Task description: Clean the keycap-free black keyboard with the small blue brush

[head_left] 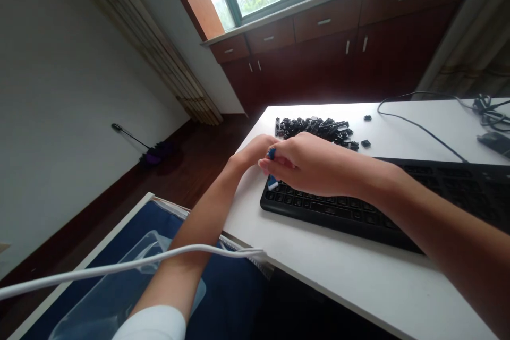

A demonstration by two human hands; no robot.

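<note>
Black plastic keyboard (338,207) lies on a white laminate bench (358,271), its long axis running from beneath the hands off to the right. Over its left end, the right hand (306,164) is closed in a pinch around a small blue-and-white plastic piece (272,183), with blue also showing above the fingers; whether that is one piece is hard to tell. The left hand (251,151) is curled, fingers together, touching or just beside the right hand's fingertips; whether it grips anything cannot be told. Directly beyond both hands sits a heap of small black plastic keycaps (314,130), the right hand nearer to it, with two loose black keycaps (365,143) off to its right.
</note>
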